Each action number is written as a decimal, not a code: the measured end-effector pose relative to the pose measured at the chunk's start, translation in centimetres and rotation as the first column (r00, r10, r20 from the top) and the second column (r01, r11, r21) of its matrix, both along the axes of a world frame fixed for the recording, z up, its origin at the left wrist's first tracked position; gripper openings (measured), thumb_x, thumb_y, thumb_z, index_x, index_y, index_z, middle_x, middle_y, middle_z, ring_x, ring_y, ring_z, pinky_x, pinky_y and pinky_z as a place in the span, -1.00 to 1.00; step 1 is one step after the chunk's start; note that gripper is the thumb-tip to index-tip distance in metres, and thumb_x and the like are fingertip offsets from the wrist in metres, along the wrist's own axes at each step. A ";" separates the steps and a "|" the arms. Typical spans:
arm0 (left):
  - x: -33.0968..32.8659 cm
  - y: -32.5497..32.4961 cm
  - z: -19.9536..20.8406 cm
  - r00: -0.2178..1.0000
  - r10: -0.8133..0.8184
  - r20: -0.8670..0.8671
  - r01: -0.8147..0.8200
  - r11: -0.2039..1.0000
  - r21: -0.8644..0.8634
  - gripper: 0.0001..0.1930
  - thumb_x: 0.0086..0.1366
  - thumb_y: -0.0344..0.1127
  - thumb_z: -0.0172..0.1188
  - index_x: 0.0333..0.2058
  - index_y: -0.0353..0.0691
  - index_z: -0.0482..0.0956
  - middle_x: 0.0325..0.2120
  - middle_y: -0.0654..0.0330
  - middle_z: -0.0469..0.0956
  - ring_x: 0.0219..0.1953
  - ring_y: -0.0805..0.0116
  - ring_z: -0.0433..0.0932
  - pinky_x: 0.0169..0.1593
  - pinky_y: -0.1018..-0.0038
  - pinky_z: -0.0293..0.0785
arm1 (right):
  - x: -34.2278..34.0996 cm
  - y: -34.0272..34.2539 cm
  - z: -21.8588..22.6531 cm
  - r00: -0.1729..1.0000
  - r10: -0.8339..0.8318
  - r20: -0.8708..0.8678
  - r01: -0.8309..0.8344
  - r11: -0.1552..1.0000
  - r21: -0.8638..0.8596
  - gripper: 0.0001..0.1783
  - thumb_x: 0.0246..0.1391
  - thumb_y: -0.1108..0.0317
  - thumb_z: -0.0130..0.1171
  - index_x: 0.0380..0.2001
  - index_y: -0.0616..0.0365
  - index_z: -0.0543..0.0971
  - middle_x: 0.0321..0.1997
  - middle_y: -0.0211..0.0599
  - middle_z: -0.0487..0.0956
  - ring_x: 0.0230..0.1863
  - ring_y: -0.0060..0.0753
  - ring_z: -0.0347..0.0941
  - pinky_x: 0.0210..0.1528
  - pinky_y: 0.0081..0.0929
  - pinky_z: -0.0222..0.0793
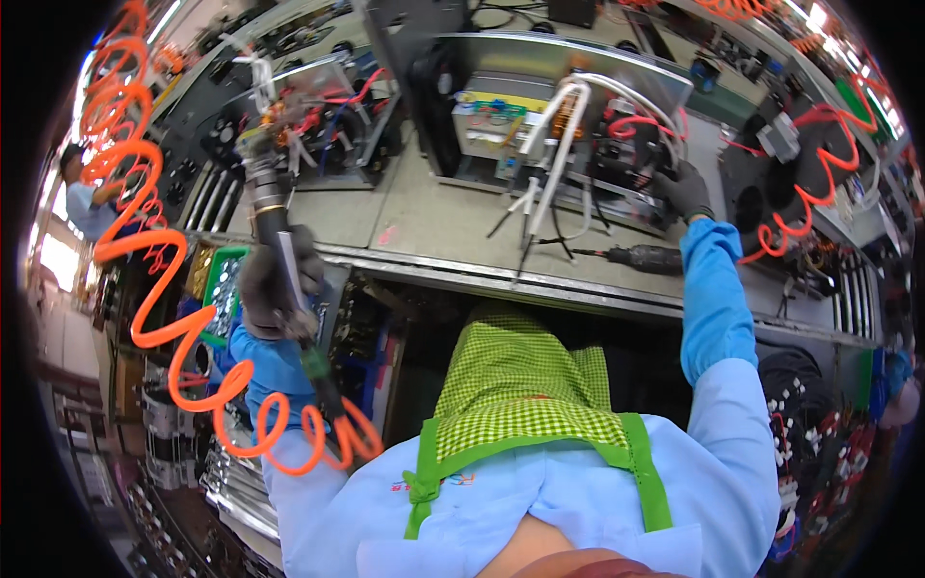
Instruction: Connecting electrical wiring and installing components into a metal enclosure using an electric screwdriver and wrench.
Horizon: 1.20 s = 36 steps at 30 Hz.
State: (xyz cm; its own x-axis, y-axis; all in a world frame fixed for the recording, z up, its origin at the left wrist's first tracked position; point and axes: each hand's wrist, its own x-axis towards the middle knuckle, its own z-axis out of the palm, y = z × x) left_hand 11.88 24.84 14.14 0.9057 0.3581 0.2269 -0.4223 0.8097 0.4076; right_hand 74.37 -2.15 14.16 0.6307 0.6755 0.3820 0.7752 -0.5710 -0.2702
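A dark grey glove covers my left hand [275, 284], which is closed around a long air driver [268, 197]. The tool's head points up and away, beside a part-assembled unit [332, 135] at the left. An orange coiled hose [193, 380] runs from its lower end. My right hand [686, 191], gloved too, grips the right side of an open metal chassis [462, 159]; some of its fingertips are hidden there. White cables [551, 164] hang over the front of this chassis, with a circuit board and copper coil inside. Just below my right hand lies a black screwdriver [644, 258].
The workbench [405, 217] has a metal front edge. Green bins of small parts [224, 294] stand at the left. Another orange coiled hose [819, 193] hangs at the right, near another unit [780, 144]. A person [89, 202] is at the far left.
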 end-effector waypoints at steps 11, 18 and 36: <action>25.6 -10.5 -3.1 0.799 -0.539 -0.266 0.575 0.815 0.077 -0.71 0.24 -0.20 0.05 -0.28 -0.37 0.40 -0.44 0.00 0.53 -0.51 0.36 0.55 -0.45 0.53 0.57 | -7.2 8.6 1.5 0.995 -0.099 -0.031 0.094 0.986 -0.139 -0.42 -0.16 -0.05 0.30 -0.19 0.19 0.51 -0.23 0.00 0.59 -0.14 -0.01 0.52 -0.08 -0.20 0.40; 30.7 -11.0 -5.1 0.849 -0.474 -0.233 0.426 0.875 -0.229 -0.70 0.25 -0.34 0.06 -0.17 -0.51 0.36 -0.28 -0.06 0.51 -0.25 0.16 0.59 -0.13 0.38 0.62 | -6.8 9.0 3.6 0.998 -0.057 -0.041 0.053 0.994 -0.092 -0.22 -0.21 -0.14 0.28 -0.01 0.20 0.40 -0.19 0.09 0.57 -0.11 0.11 0.49 -0.08 -0.19 0.37; 33.1 -8.7 -2.2 0.836 -0.368 -0.407 0.431 0.899 0.075 -0.78 0.22 -0.25 0.09 -0.38 -0.33 0.42 -0.61 0.13 0.52 -0.63 0.38 0.54 -0.51 0.51 0.56 | -9.2 9.8 5.8 1.000 -0.021 -0.015 0.024 0.954 0.300 -0.07 -0.29 -0.18 0.32 0.07 0.26 0.37 -0.12 0.17 0.53 -0.06 0.12 0.48 -0.02 -0.18 0.36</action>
State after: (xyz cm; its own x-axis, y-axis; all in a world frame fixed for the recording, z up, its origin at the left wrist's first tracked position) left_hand 44.98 16.12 11.96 0.9887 -0.0649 -0.1349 0.1339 0.7860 0.6035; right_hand 65.17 7.67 20.00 0.6497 0.5163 0.5580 0.7591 -0.4794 -0.4404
